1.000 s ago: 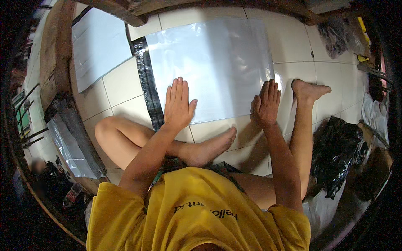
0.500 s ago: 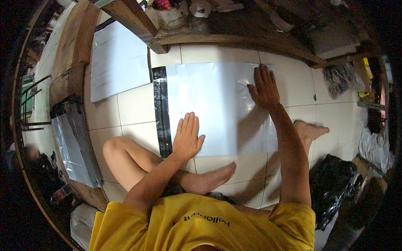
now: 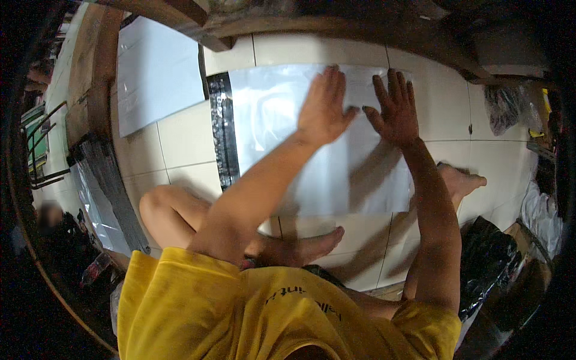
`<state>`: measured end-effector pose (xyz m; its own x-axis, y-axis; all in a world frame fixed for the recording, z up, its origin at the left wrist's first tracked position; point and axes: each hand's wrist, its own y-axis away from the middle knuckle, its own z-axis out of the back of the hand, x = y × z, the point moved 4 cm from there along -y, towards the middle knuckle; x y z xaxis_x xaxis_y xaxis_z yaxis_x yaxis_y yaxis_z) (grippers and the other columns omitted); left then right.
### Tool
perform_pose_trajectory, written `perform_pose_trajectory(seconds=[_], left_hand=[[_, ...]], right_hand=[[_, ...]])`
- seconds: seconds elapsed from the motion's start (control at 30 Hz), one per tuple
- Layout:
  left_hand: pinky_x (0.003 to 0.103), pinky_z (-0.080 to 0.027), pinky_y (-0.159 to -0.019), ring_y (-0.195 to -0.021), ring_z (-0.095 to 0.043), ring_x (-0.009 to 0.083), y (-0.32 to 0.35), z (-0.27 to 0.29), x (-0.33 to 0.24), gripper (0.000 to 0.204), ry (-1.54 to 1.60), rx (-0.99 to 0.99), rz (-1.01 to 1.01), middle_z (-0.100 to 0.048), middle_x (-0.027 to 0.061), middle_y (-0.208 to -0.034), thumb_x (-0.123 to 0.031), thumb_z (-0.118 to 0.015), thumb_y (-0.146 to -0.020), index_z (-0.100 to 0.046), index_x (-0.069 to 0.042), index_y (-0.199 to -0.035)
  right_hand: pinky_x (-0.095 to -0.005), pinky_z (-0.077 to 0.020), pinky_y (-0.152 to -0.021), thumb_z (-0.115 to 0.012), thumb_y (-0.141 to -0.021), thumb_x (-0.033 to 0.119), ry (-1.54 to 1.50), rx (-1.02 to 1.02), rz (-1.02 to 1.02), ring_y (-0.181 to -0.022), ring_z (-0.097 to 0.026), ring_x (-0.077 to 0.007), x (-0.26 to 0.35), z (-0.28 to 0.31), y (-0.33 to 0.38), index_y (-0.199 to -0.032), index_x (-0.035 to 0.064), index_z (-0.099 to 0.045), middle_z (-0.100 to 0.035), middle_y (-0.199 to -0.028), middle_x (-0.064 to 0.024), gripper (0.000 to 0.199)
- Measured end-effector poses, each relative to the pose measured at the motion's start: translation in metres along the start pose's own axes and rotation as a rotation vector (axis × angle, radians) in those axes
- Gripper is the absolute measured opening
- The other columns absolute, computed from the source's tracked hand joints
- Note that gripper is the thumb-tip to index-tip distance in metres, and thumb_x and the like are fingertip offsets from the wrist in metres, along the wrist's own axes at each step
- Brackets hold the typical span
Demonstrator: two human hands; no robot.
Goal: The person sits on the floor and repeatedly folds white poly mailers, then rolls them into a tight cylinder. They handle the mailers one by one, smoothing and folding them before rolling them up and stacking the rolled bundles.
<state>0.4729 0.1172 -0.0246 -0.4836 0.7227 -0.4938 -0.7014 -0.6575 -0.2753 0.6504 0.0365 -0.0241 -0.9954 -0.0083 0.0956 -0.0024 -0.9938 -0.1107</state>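
Head view, looking down: a big glossy white plastic mailer bag (image 3: 282, 138) lies flat on the pale tiled floor (image 3: 180, 144), its black adhesive strip (image 3: 221, 129) running along its left edge. Left hand (image 3: 324, 108) and right hand (image 3: 395, 111) both press on its far end, palms down, fingers spread wide, gripping nothing. Smooth film, faint wrinkles, soft sheen. Another white sheet (image 3: 156, 72) lies well apart at upper left.

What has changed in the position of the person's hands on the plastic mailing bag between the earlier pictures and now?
Both hands slid away from the body: the left hand and right hand now press flat, side by side, near the far edge of the white plastic mailing bag. The bag stays flat on the tiled floor.
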Motion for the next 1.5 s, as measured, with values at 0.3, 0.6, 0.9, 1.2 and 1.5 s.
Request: perform_pose_trajectory(seconds=[0.3, 0.6, 0.9, 1.2, 1.5], left_hand=[[0.053, -0.015, -0.123, -0.148, -0.022, 0.0457, 0.05, 0.067, 0.093, 0.077, -0.26, 0.05, 0.215, -0.026, 0.0341, -0.157, -0.037, -0.052, -0.098, -0.025, 0.015, -0.148], [0.048, -0.015, -0.125, -0.15, -0.02, 0.0405, 0.056, 0.069, 0.082, 0.062, -0.351, 0.004, 0.173, -0.026, 0.0289, -0.158, -0.031, -0.047, -0.101, -0.035, 0.008, -0.148], [0.05, -0.047, -0.094, -0.106, -0.058, 0.0328, 0.207, 0.072, -0.085, 0.034, 0.031, 0.399, -0.236, -0.061, 0.0134, -0.113, -0.025, -0.075, -0.076, -0.064, -0.005, -0.101], [0.044, -0.054, -0.082, -0.099, -0.06, 0.0301, 0.219, 0.057, -0.082, 0.022, -0.162, 0.461, -0.132, -0.062, 0.0136, -0.106, -0.014, -0.061, -0.084, -0.063, -0.006, -0.104], [0.043, -0.055, -0.081, -0.098, -0.06, 0.0311, 0.236, 0.087, -0.046, 0.033, -0.27, 0.428, -0.113, -0.06, 0.0143, -0.108, -0.019, -0.069, -0.08, -0.063, -0.005, -0.11]], right_hand=[[-0.0628, -0.0149, -0.119, -0.049, -0.097, 0.058, 0.018, -0.002, 0.013, -0.149, -0.02, -0.0496, -0.008, -0.006, 0.001, -0.158, 0.0138, -0.029, -0.023, -0.16, -0.03, 0.078], [-0.05, -0.0417, -0.109, -0.071, -0.087, 0.029, -0.142, 0.199, 0.182, -0.131, -0.045, -0.0433, 0.076, 0.033, 0.069, -0.14, 0.007, -0.048, -0.043, -0.147, -0.0239, 0.062], [-0.0396, -0.0527, -0.095, -0.066, -0.083, 0.015, 0.011, 0.358, 0.253, -0.113, -0.058, -0.0314, 0.162, 0.045, 0.191, -0.131, 0.0052, -0.052, -0.055, -0.126, -0.0163, 0.051], [-0.0405, -0.0513, -0.083, -0.062, -0.083, 0.019, 0.123, 0.184, 0.315, -0.102, -0.059, -0.0287, 0.162, 0.037, 0.185, -0.111, 0.0065, -0.057, -0.06, -0.109, -0.0126, 0.031], [-0.0396, -0.0533, -0.085, -0.063, -0.082, 0.011, -0.02, 0.147, 0.227, -0.1, -0.059, -0.029, 0.15, 0.042, 0.185, -0.113, 0.004, -0.054, -0.058, -0.104, -0.012, 0.033]])
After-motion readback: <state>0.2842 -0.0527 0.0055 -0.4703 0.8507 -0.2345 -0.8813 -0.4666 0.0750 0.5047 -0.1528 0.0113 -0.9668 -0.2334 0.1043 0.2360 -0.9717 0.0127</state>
